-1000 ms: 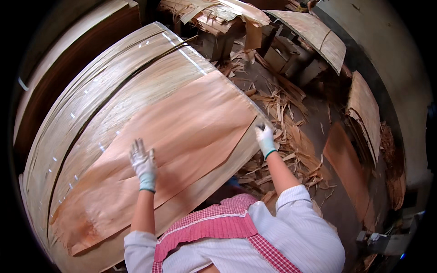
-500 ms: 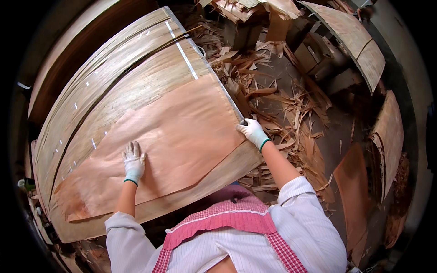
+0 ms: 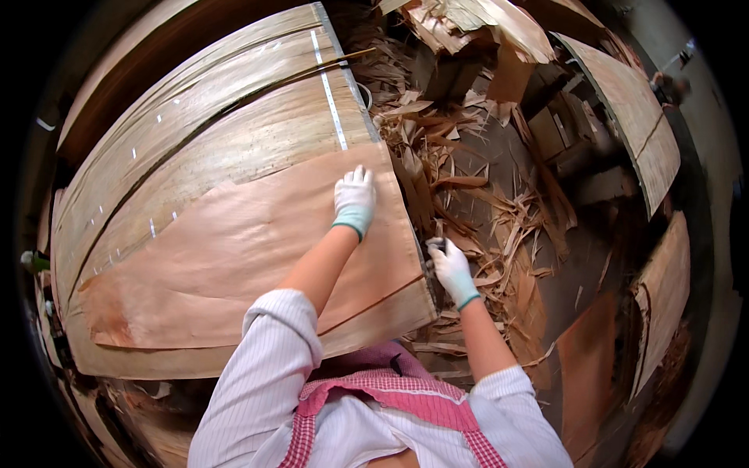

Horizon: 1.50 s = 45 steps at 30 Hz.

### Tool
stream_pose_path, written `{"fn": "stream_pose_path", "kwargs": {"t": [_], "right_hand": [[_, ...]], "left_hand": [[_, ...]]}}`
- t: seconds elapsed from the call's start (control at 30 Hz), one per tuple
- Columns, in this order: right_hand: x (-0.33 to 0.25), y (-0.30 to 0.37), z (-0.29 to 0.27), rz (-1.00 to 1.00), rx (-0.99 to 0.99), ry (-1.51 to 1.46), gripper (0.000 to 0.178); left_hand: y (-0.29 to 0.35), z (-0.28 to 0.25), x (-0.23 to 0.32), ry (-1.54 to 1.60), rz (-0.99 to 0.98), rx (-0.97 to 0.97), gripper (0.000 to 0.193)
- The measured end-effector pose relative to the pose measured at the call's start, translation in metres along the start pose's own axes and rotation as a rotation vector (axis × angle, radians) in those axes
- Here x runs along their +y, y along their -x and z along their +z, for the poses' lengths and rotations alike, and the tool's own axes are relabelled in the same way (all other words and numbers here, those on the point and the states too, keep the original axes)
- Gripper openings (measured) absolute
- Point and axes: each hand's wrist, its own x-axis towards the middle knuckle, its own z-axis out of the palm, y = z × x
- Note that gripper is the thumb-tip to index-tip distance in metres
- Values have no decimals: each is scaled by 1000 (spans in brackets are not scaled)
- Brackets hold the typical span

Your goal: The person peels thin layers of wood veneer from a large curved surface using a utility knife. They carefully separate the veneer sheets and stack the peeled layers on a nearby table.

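A thin pinkish-brown wood veneer sheet (image 3: 257, 257) lies over the near part of a broad stack of paler veneer (image 3: 257, 129). My left hand (image 3: 356, 201), in a white glove with a green cuff, rests palm down on the sheet near its right end, fingers forward. Just past the stack's right edge is my right hand (image 3: 452, 271), gloved the same way. Its fingers are closed round a small dark tool (image 3: 438, 245), mostly covered by the hand; its exact kind is unclear.
A white measuring strip (image 3: 331, 105) and a thin dark stick (image 3: 296, 76) lie on the stack's far part. Veneer scraps (image 3: 499, 203) litter the floor to the right. Curved wood sheets (image 3: 632, 117) stand at the far right, with a scrap pile (image 3: 476, 27) at the back.
My left hand has moved right and farther across the sheet. My right hand has come nearer along the stack's right edge and now sits just off it. The view has shifted slightly.
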Motion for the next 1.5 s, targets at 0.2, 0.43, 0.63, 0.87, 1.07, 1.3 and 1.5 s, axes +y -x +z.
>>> {"fn": "stream_pose_path", "kwargs": {"t": [0.2,0.43,0.63,0.87,1.07,1.3,1.5], "right_hand": [[-4,-24,-54,79,-19,467,35],[-101,-123,60,-308,2,1046,29],[-128,-187,126,-194,-11,1061,35],[-89,-155,109,-232,-89,1018,31],[-73,-100,83,-152,-94,1123,33],[-52,-60,72,-133,-81,1103,32],[-45,-49,66,-84,-68,1065,34]], "left_hand": [[-48,39,-10,-201,94,316,29],[-47,46,-10,31,-4,276,37],[-47,47,-12,6,-36,238,47],[-43,50,-15,-10,-19,207,50],[-32,27,6,24,-51,210,50],[4,51,14,62,71,239,55],[56,37,41,171,105,143,52]]}}
